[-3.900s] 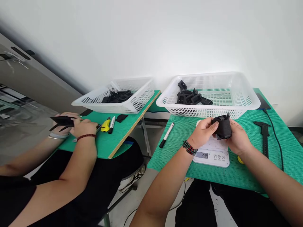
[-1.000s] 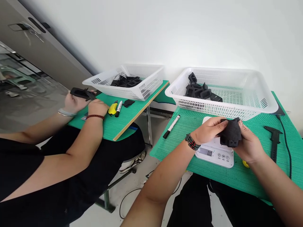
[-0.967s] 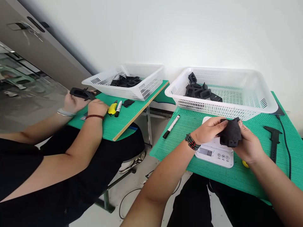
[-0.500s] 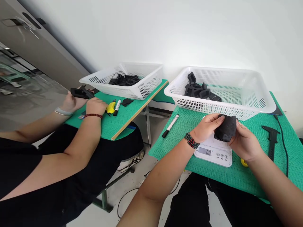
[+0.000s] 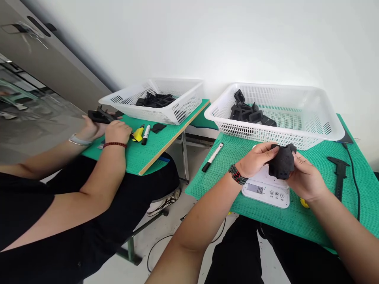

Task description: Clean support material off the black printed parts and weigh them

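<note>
Between my two hands is a black foam-like piece (image 5: 281,162), with a notched top edge and small holes near its lower edge. My left hand (image 5: 256,159) is closed on its left side, thumb on the front face. My right hand (image 5: 304,179) grips the right side, its fingers partly hidden behind the piece. Just below it lies a white digital scale (image 5: 266,193), whose display reads 0.0. A white basket (image 5: 275,136) stands behind my hands, with several black pieces (image 5: 248,112) heaped in its left part.
Left of the scale lies a marker (image 5: 212,157); to the right, a black caliper (image 5: 340,177), a cable (image 5: 353,183) and a yellow object (image 5: 304,203). A co-worker's hands (image 5: 117,132) hold a black piece at the neighbouring table, beside another white basket (image 5: 166,114).
The black piece has turned in my hands, so its broad face and small holes now show more. The co-worker's hands have shifted only slightly.
</note>
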A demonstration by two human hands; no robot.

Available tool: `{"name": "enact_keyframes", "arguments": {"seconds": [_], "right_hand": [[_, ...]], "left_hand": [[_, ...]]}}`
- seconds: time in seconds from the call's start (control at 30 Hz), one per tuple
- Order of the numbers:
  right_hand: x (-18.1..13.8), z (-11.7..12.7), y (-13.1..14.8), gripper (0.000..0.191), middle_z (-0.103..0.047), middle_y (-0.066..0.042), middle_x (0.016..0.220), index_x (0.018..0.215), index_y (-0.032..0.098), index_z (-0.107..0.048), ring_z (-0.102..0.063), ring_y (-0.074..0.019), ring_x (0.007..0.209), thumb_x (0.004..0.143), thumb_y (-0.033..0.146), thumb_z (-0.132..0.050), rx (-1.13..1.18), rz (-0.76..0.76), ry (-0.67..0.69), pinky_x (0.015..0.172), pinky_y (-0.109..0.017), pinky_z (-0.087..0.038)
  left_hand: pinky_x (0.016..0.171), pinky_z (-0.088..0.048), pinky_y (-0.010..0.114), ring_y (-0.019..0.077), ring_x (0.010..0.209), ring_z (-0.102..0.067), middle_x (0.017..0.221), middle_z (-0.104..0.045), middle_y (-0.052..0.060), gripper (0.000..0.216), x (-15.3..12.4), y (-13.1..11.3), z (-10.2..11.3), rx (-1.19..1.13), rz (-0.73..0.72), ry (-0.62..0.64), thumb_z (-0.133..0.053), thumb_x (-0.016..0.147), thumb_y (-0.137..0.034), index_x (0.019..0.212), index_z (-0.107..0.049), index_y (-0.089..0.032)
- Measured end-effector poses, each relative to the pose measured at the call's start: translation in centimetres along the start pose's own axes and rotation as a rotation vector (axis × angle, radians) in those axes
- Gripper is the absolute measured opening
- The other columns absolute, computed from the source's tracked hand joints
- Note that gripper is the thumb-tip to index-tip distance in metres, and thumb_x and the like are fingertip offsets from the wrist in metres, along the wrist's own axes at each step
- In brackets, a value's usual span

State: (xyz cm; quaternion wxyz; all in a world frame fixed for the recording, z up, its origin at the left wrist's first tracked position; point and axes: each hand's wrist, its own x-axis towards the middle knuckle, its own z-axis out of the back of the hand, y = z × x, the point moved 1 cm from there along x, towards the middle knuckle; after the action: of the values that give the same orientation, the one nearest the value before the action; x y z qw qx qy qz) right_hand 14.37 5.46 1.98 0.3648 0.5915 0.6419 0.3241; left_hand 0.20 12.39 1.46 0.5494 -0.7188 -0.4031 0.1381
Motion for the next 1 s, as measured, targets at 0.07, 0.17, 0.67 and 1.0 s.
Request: {"name": "enact_keyframes", "arguments": {"seconds": [0.07,0.17,0.67,1.0], "right_hand": [[0.0,-0.2,0.0,0.029,-0.067,0.001,0.074,0.079,0.026,-0.070,-0.058,-0.0157,0.065,0.069,0.048,-0.087,-0.006,0.007,-0.004,0.060,-0.028,-0.050],[0.0,-0.3,0.0,0.030,-0.068,0.000,0.076,0.080,0.026,-0.071,-0.058,-0.0170,0.067,0.070,0.051,-0.086,-0.020,0.008,-0.005,0.063,-0.030,-0.050],[0.6,0.2,-0.6,0.031,-0.073,0.004,0.085,0.091,0.026,-0.077,-0.063,-0.0102,0.071,0.071,0.047,-0.089,0.123,-0.039,-0.041,0.064,-0.019,-0.056],[0.4,0.3,-0.3,0.028,-0.077,0.003,0.098,0.097,0.027,-0.077,-0.069,-0.0129,0.090,0.075,0.040,-0.087,0.093,0.011,0.060,0.083,-0.022,-0.058]], "left_hand": [[0.070,-0.041,0.030,0.0127,0.071,-0.052,0.076,-0.061,0.001,0.049,0.0,0.0,-0.1,0.025,-0.007,0.013,-0.077,0.076,-0.064,0.082,-0.070,-0.016],[0.070,-0.041,0.030,0.0128,0.070,-0.052,0.074,-0.061,0.001,0.052,0.0,-0.1,-0.3,0.059,0.001,0.027,-0.075,0.077,-0.067,0.080,-0.069,-0.016],[0.075,-0.042,0.031,0.0150,0.077,-0.057,0.079,-0.065,0.002,0.049,0.1,0.5,0.0,0.022,-0.005,-0.008,-0.079,0.075,-0.062,0.087,-0.073,-0.015],[0.080,-0.046,0.033,0.0187,0.080,-0.064,0.083,-0.073,0.006,0.045,0.2,0.4,-0.2,-0.134,0.022,-0.078,-0.085,0.071,-0.056,0.090,-0.077,-0.016]]}}
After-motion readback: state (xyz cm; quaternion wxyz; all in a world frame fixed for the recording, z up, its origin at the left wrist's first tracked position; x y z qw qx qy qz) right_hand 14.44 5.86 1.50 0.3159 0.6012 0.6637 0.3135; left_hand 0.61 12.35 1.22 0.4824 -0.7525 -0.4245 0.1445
